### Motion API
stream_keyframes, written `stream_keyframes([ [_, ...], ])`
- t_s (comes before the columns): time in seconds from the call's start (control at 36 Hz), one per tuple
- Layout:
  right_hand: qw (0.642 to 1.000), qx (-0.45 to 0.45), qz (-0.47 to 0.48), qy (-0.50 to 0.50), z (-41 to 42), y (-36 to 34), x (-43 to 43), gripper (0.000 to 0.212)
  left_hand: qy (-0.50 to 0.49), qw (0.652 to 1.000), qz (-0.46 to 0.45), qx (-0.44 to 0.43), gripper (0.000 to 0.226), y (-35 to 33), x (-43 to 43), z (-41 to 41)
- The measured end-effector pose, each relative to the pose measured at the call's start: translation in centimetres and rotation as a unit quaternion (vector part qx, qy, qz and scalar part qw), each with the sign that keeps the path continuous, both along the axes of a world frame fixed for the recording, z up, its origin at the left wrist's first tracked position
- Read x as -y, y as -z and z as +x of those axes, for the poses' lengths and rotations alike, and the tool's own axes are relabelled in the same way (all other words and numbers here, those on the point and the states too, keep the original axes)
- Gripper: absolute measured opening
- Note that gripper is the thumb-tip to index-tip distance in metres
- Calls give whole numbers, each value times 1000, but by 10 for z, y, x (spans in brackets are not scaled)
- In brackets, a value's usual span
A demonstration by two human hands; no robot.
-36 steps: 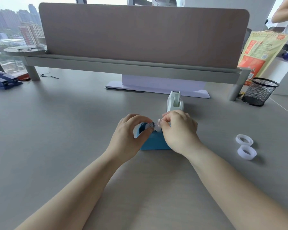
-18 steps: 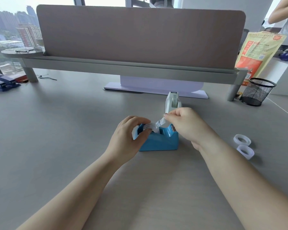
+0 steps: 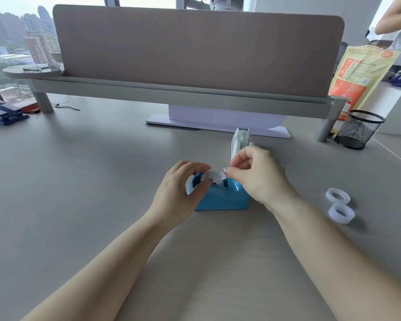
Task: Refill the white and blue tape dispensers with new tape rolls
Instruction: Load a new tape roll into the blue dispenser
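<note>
The blue tape dispenser (image 3: 225, 198) stands on the desk in the middle, with a clear tape roll (image 3: 212, 176) seated in its cradle. My left hand (image 3: 180, 191) grips the dispenser's left end, thumb pressed against the roll. My right hand (image 3: 255, 176) pinches the loose end of the tape (image 3: 225, 172) just above the dispenser's right half. The white tape dispenser (image 3: 240, 141) stands upright right behind my right hand, partly hidden by it. Two white tape rolls (image 3: 339, 206) lie flat on the desk to the right.
A black mesh pen cup (image 3: 358, 132) stands at the back right beside a yellow and red bag (image 3: 361, 75). A desk divider on a raised shelf (image 3: 183, 93) spans the back. Blue staplers (image 3: 2, 112) lie far left. Another person stands at the upper right.
My right hand lifted off the dispenser, drew the tape end up and to the right, then came back down a little toward the roll. My left hand kept its hold.
</note>
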State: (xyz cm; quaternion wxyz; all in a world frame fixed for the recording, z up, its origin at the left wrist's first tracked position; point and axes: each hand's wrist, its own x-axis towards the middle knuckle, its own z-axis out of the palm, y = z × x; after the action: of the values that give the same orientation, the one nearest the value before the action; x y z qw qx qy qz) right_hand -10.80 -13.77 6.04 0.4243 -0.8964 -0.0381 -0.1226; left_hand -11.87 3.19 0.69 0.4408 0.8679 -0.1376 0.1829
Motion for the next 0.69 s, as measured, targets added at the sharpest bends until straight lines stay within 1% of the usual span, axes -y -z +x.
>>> stream_keyframes([
  [0.08, 1000, -12, 16, 0, 3, 3, 3, 22, 2, 1000, -7, -4, 28, 0, -1, 0],
  [0.22, 998, -29, 52, 10, 8, 4, 16, 17, 7, 1000, -2, -3, 26, 0, -2, 0],
  [0.39, 988, -72, 134, -10, 4, 4, 29, 11, 6, 1000, 8, 3, 23, 0, -3, 1],
  [0.69, 978, -122, 170, 18, 10, 7, 45, 8, 8, 1000, 5, 5, 22, -1, -4, 1],
])
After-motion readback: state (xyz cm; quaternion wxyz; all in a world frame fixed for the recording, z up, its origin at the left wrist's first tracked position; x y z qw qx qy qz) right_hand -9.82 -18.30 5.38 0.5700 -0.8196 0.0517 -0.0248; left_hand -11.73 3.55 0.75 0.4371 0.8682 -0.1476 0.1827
